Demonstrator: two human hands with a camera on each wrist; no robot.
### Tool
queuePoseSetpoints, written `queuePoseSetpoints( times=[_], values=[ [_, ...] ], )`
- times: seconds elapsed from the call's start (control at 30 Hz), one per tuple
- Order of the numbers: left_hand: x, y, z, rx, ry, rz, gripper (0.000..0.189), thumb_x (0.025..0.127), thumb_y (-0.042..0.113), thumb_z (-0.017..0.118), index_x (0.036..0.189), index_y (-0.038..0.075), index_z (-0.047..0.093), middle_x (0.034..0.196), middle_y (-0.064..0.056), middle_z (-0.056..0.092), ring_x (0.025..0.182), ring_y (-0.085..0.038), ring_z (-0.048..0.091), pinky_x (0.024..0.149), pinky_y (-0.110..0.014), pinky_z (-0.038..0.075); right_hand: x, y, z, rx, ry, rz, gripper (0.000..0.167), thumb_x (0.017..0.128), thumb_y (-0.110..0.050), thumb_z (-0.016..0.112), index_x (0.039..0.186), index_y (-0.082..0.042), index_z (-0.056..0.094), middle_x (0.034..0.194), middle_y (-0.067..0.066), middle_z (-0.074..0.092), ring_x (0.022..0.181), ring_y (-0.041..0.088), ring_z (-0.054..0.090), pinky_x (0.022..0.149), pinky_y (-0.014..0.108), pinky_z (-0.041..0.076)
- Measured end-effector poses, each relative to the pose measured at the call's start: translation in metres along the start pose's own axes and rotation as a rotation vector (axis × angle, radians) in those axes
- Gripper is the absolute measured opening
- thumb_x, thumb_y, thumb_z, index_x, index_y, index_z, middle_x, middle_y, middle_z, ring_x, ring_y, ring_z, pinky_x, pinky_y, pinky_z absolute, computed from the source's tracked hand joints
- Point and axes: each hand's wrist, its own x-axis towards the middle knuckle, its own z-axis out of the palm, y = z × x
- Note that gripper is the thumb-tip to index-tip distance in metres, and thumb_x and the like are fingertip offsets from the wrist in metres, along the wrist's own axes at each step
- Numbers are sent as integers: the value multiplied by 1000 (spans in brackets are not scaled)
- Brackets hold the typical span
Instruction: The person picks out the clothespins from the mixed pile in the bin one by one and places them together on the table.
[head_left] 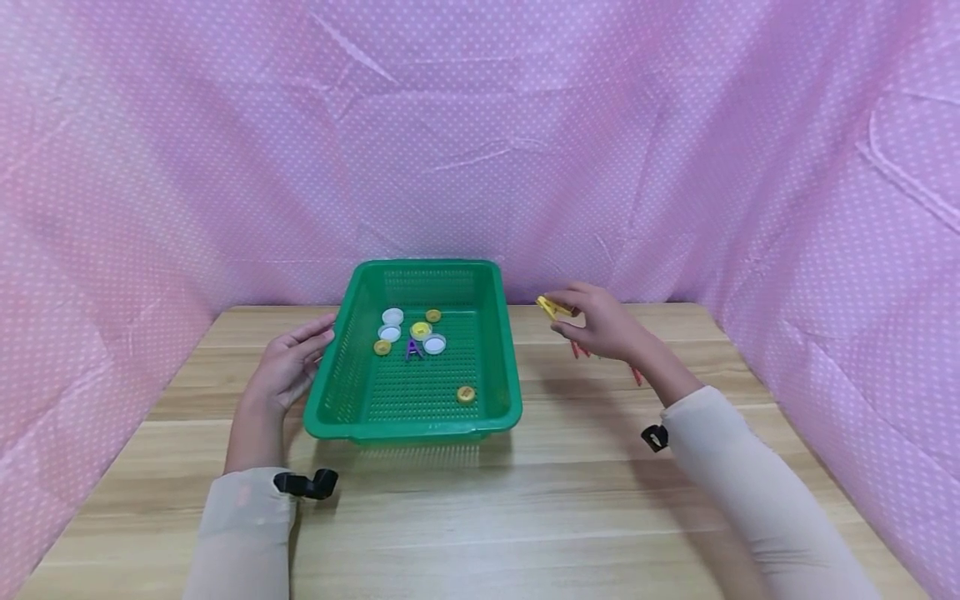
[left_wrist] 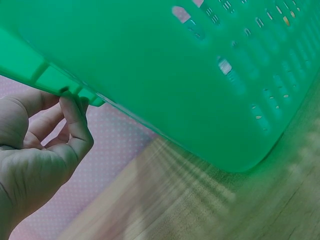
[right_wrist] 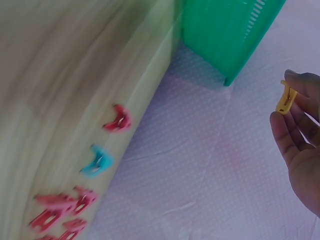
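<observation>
My left hand (head_left: 288,367) is at the left side of a green plastic basket (head_left: 412,432). In the left wrist view its thumb and fingers pinch the basket's rim (left_wrist: 45,75). My right hand (head_left: 600,323) is raised to the right of the basket, over the table's far part. Between its thumb and fingertips it pinches a yellow clothespin (right_wrist: 286,98), held apart from the basket. Inside the basket lie a purple clothespin (head_left: 413,349), several white caps (head_left: 392,317), a bright yellow button (head_left: 422,331) and a few yellow-brown buttons (head_left: 466,394).
Beneath the right hand, near the table's far edge, lie a red clothespin (right_wrist: 118,119), a blue clothespin (right_wrist: 99,161) and several more red clothespins (right_wrist: 54,204). A pink dotted cloth (head_left: 450,150) hangs behind and beside the wooden table (head_left: 465,533).
</observation>
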Motion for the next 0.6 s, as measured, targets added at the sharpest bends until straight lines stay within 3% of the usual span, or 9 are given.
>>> queuePoseSetpoints(
  times=[0.33, 0.6],
  values=[
    [-1, 0, 0, 22, 7, -2, 31, 102, 0, 61, 129, 8, 72, 118, 2, 73, 97, -10, 72, 82, -22, 61, -32, 21, 2, 10, 65, 122, 39, 89, -2, 78, 125, 7, 68, 102, 16, 67, 90, 29, 65, 79, 43, 61],
    [0, 0, -1, 12, 12, -7, 31, 101, 0, 62, 130, 7, 71, 116, 0, 74, 95, -11, 72, 81, -23, 61, -54, 38, 13, 9, 59, 207, 39, 86, 0, 80, 122, 12, 68, 94, 19, 68, 81, 29, 67, 71, 45, 61]
  ],
)
